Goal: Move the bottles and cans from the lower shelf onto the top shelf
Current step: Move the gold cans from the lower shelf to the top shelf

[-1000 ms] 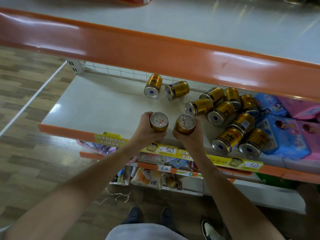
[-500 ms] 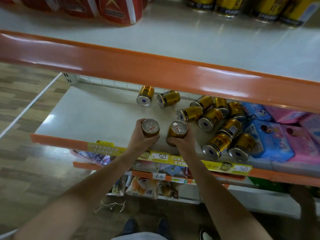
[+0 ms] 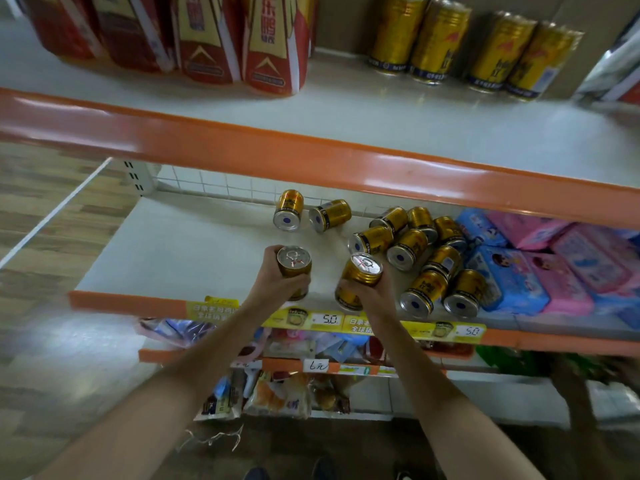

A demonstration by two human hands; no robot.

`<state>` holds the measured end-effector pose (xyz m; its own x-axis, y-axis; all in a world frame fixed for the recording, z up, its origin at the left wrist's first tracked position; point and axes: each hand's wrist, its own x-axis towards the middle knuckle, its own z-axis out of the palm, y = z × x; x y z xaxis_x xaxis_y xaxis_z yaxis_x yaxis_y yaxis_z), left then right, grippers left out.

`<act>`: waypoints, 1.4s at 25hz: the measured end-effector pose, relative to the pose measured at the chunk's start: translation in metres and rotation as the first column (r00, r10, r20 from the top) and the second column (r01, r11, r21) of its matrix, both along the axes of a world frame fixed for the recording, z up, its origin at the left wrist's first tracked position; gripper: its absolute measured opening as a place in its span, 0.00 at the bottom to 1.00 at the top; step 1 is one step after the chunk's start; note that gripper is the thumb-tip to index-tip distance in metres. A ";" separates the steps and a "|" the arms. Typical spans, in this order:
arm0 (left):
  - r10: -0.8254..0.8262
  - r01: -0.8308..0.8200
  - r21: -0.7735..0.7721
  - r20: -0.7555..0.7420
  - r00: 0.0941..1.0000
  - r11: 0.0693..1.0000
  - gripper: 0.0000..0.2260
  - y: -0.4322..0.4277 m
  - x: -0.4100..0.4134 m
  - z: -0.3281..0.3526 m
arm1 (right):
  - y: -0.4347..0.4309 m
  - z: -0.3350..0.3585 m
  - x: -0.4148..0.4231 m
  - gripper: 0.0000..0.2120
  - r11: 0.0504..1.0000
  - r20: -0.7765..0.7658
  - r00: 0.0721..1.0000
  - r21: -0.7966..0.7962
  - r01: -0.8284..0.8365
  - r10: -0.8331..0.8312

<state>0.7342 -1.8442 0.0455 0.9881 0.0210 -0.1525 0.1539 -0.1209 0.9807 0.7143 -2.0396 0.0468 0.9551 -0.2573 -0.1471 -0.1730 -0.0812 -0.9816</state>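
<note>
My left hand (image 3: 275,284) grips a gold can (image 3: 294,263) upright, its silver top facing me. In my right hand (image 3: 372,292) is a second gold can (image 3: 363,270), tilted a little to the left. Both are held over the front of the lower shelf (image 3: 180,251). Behind them two gold cans (image 3: 289,211) lie on their sides, and a heap of several more gold cans (image 3: 420,258) lies to the right. The top shelf (image 3: 398,109) above has several gold cans standing upright (image 3: 478,46) at its back right.
Red and cream cartons (image 3: 214,36) stand at the back left of the top shelf. Blue and pink packets (image 3: 540,268) fill the right of the lower shelf. An orange rail (image 3: 311,161) edges the top shelf. Snack packs sit on shelves below; wooden floor lies to the left.
The view has tipped upward, so the top shelf's cartons and standing cans now show. Both hands still hold their cans in front of the lower shelf; the right can has tilted.
</note>
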 end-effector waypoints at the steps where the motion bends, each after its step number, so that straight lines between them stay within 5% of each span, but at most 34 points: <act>1: -0.009 0.009 -0.009 0.007 1.000 1.000 0.29 0.002 -0.003 0.002 | 0.001 0.003 -0.005 0.29 1.000 0.011 1.000 -0.010 0.020 -0.020; 9: -0.065 0.060 0.058 0.089 0.994 0.996 0.30 -0.016 -0.046 0.039 | -0.002 0.035 -0.051 0.30 0.992 0.101 0.995 -0.125 0.010 0.002; 13: -0.094 0.086 0.085 0.094 0.991 0.993 0.29 -0.031 -0.083 0.063 | -0.029 0.057 -0.080 0.22 0.979 0.183 0.975 -0.182 -0.094 0.128; 19: -0.200 0.176 0.191 0.116 0.973 0.966 0.28 -0.053 -0.130 0.115 | -0.068 0.095 -0.113 0.28 0.954 0.221 0.940 -0.210 -0.214 0.259; 26: -0.388 0.338 0.259 0.173 0.905 0.905 0.40 -0.059 -0.145 0.190 | -0.088 0.162 -0.131 0.23 0.943 0.331 0.892 -0.233 -0.239 0.308; 35: -0.313 0.311 0.062 0.341 0.887 0.948 0.38 -0.078 -0.125 0.306 | -0.091 0.282 -0.121 0.29 0.965 0.426 0.866 -0.101 -0.242 0.262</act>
<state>0.6090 -1.9222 0.3518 0.9348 -0.2971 0.1949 -0.2370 -0.1128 0.9649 0.5931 -2.1306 0.3286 0.9536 0.0042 0.3010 0.2997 -0.1084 -0.9479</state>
